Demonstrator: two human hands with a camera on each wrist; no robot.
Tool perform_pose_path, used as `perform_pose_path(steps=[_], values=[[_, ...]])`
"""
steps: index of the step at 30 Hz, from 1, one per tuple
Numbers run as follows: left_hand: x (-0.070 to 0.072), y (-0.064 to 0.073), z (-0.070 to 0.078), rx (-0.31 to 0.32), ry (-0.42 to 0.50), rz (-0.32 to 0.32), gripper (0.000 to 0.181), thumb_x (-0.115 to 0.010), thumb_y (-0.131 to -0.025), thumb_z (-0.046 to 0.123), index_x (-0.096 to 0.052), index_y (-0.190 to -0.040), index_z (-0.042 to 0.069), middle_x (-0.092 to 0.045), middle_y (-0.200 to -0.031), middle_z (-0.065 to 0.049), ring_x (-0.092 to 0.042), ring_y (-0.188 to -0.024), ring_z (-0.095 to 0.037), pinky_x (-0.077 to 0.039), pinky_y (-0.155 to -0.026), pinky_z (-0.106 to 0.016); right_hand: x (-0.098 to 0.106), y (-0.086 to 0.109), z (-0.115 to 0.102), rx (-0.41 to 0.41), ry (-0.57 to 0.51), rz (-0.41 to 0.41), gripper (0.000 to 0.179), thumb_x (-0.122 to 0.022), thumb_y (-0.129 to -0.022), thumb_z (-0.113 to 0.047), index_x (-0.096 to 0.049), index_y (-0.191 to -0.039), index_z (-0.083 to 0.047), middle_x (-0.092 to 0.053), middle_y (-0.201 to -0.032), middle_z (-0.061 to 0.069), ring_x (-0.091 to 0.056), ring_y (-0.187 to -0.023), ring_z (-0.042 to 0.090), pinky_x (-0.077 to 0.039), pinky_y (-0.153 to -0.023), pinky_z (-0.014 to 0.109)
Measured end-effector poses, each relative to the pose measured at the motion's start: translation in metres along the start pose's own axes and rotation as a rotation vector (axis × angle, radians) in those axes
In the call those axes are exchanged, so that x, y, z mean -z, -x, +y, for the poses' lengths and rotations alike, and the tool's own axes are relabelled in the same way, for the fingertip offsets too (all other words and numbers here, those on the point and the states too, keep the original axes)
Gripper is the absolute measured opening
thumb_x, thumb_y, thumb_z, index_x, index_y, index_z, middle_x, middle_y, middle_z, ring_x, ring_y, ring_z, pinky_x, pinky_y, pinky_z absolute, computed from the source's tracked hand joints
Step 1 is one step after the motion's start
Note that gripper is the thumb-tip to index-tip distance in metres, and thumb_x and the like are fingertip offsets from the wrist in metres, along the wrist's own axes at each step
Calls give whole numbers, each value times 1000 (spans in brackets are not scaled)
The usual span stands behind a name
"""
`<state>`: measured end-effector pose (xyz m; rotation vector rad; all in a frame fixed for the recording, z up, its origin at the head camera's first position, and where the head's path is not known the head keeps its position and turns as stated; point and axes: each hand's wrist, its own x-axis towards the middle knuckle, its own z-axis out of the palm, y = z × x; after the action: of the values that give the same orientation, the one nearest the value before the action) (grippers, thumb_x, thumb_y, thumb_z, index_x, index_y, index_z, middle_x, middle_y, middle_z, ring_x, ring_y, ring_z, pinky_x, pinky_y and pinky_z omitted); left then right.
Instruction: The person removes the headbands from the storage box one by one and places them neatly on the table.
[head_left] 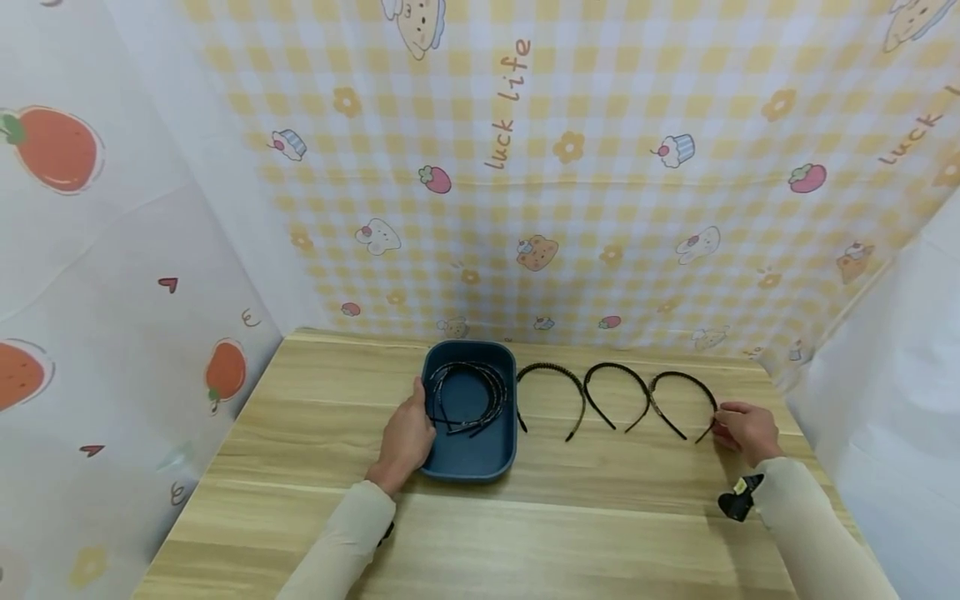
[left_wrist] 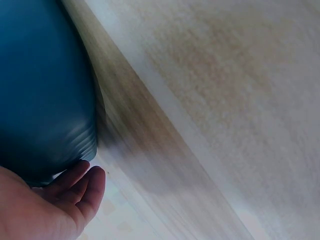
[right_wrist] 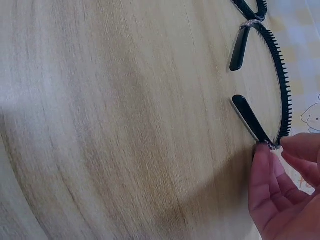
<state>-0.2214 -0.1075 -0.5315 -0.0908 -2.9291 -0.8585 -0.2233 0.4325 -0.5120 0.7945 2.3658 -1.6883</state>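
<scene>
A dark blue plastic tray [head_left: 470,464] stands on the table with several thin black headbands [head_left: 495,400] lying in it. My left hand [head_left: 405,437] holds the tray by its left side, thumb up at the rim; the left wrist view shows its fingers [left_wrist: 94,192] bent against the tray's outer wall [left_wrist: 45,90]. To the right of the tray, three black headbands lie in a row: one beside the tray [head_left: 551,366], a middle one [head_left: 617,365] and a rightmost one [head_left: 682,375]. My right hand [right_wrist: 285,185] pinches the rightmost headband [right_wrist: 286,95] near a glittery spot on its right arm.
The light wood table [head_left: 315,450] runs up to a yellow checked cloth [head_left: 570,208] at the back. White cloth hangs on the left [head_left: 135,250] and right [head_left: 900,375]. A black wrist camera [head_left: 741,497] sits under my right wrist.
</scene>
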Motion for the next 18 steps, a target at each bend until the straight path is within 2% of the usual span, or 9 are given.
perform_pose_path(steps=[3,5,10,12,14,18], values=[[1,1,0,3,-1,-5,68,-50,-92,0,-24,-154,-5,-61,-82,-13,-53,-64,-19,-42,-54,-33,-1,1,1,11,55,58,58,-53,-95,-12,-38,-144,15,-67,-70,-8,-68,-62,8,-58,-62,29],[1,1,2,3,-4,-4,68,-50,-92,0,-25,-154,-5,-64,-89,-16,-55,-67,-20,-44,-56,-34,-3,0,0,15,101,110,57,-54,-94,-15,-43,-142,12,-67,-70,-8,-66,-61,7,-56,-60,28],[2,0,4,-1,-4,-3,66,-49,-92,0,-26,-154,-6,-66,-97,-19,-60,-74,-23,-49,-61,-38,-14,7,-13,69,168,157,52,-54,-96,-19,-48,-140,10,-68,-84,-2,-62,-65,5,-56,-61,27],[2,-1,4,5,-3,-4,66,-49,-92,0,-26,-154,-6,-67,-99,-19,-61,-75,-24,-50,-63,-40,-23,11,-21,106,161,145,50,-54,-98,-18,-49,-139,10,-67,-88,-2,-63,-67,3,-57,-63,28],[2,-1,4,10,-6,-2,66,-50,-92,0,-27,-154,-6,-67,-101,-20,-61,-77,-24,-50,-65,-40,-33,14,-28,132,135,121,50,-54,-99,-18,-49,-139,10,-65,-86,-7,-63,-69,-1,-57,-66,27],[2,1,2,15,-10,-2,66,-50,-92,-1,-27,-153,-6,-67,-99,-19,-61,-76,-24,-51,-65,-41,-56,24,-43,154,79,9,51,-52,-101,-20,-45,-143,9,-62,-85,-17,-64,-75,-2,-58,-74,28]])
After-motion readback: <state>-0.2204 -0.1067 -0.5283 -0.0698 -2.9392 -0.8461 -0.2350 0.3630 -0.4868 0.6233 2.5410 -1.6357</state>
